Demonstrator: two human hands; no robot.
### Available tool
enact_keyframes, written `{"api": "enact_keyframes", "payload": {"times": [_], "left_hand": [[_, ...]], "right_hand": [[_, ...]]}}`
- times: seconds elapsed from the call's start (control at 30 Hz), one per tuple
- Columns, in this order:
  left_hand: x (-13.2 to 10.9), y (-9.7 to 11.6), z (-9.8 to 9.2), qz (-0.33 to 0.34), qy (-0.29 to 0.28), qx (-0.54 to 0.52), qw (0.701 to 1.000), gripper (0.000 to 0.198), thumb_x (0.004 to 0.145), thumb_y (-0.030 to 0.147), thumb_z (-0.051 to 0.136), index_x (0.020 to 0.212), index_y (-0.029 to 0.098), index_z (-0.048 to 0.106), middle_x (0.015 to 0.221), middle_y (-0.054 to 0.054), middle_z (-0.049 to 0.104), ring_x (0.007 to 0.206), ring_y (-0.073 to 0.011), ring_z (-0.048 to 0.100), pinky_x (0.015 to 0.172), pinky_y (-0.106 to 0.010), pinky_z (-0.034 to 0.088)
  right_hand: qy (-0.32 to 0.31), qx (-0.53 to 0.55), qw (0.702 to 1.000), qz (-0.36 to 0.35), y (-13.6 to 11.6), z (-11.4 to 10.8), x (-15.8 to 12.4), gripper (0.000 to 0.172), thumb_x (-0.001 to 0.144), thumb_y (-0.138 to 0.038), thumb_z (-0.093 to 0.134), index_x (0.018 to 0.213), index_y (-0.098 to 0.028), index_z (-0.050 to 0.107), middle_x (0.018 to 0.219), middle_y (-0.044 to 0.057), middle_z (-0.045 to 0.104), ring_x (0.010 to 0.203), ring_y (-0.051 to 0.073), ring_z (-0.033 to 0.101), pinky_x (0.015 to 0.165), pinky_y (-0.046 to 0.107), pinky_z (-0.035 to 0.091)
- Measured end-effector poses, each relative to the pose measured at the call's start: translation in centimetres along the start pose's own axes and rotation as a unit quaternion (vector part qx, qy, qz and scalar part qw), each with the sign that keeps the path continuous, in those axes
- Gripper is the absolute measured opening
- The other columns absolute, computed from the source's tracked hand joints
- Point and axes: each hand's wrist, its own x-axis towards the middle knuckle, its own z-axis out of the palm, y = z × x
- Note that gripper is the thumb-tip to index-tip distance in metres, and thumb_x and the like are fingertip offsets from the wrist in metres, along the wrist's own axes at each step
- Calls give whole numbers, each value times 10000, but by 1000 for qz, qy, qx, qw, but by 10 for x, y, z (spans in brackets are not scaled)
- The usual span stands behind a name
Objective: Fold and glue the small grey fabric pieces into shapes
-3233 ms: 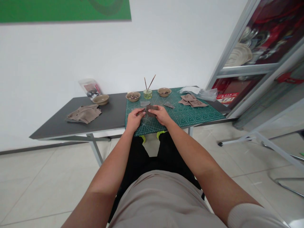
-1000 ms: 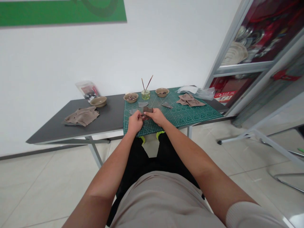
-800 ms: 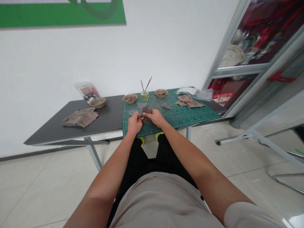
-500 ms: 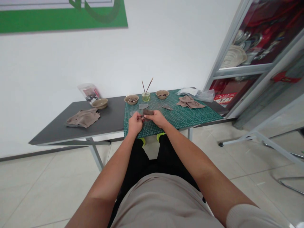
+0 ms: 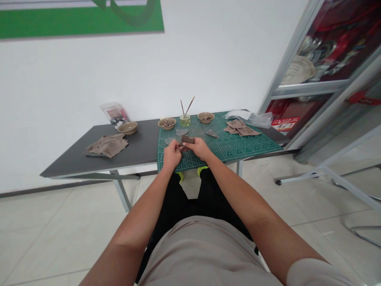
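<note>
Both hands meet over the near part of a green cutting mat (image 5: 238,145) on a dark grey table (image 5: 139,149). My left hand (image 5: 172,154) and my right hand (image 5: 199,149) pinch a small dark brown piece of fabric (image 5: 187,140) between them, held just above the mat. A grey scrap (image 5: 169,140) lies on the mat right beside my left hand. What my fingertips grip at the piece's near edge is too small to make out.
Behind the hands stand two tan bowls (image 5: 167,123) (image 5: 206,117) and a glass jar with two sticks (image 5: 185,119). More grey scraps (image 5: 181,132) (image 5: 212,134) lie on the mat. Beige cloths (image 5: 107,145) (image 5: 240,128), a third bowl (image 5: 127,127), plastic bags (image 5: 114,113), a metal shelf (image 5: 312,75) at right.
The hands lifted the dark piece off the mat and drew it slightly nearer; since then they stay together working on it. The view shifts a little with the head.
</note>
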Motion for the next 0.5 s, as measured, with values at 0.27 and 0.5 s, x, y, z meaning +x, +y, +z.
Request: {"api": "enact_keyframes", "payload": {"times": [0.27,0.5], "left_hand": [[2,-4,0,-10,-12,-19,1000,99,791,159,521,720,216,482,656,15,622,637,-152,574,622,-256,400],[-2,2,-1,22,-19,45,999,130,797,132,514,707,224,499,669,0,625,657,-172,578,625,-268,383]], "right_hand": [[4,-11,1000,13,-7,0,-3,325,612,-373,806,783,-114,710,716,28,709,666,142,640,706,284,525],[38,-26,999,22,-4,2,1,306,628,-388,790,733,-122,682,657,18,679,583,126,603,616,262,506]]}}
